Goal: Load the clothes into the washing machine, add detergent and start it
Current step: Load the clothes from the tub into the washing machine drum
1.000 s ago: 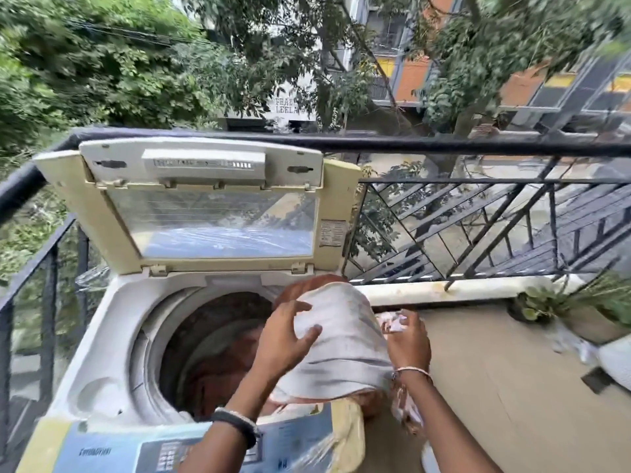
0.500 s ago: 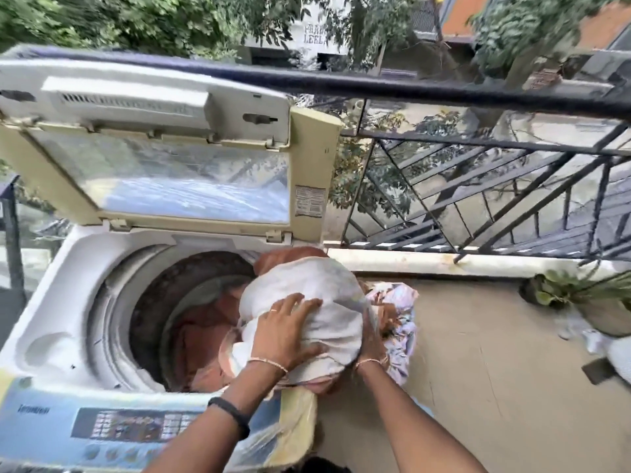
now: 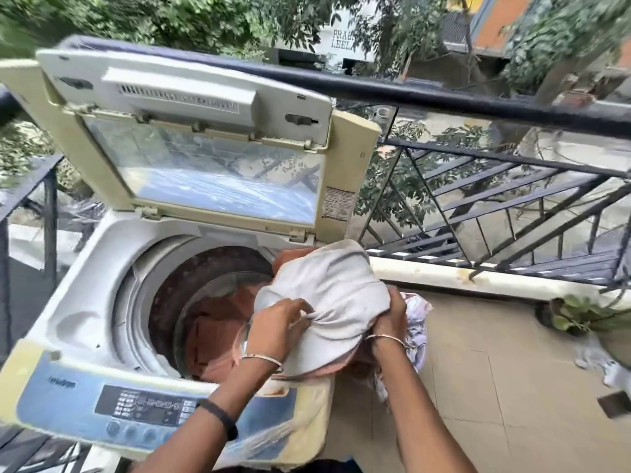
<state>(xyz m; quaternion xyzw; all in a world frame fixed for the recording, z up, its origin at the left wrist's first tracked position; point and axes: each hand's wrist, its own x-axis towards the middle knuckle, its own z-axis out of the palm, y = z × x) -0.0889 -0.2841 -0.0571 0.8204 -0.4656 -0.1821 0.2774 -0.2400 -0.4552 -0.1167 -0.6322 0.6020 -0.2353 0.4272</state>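
We see the left hand (image 3: 278,324), spread flat on the white cloth (image 3: 327,285) a moment ago, now pinching a fold; the right hand (image 3: 389,312) still grips its side; the cloth sits on the washing machine (image 3: 85,302) at the drum's right rim.

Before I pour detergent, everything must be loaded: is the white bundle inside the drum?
Not yet. The white bundle sits at the drum's right rim, held by left hand and right hand.
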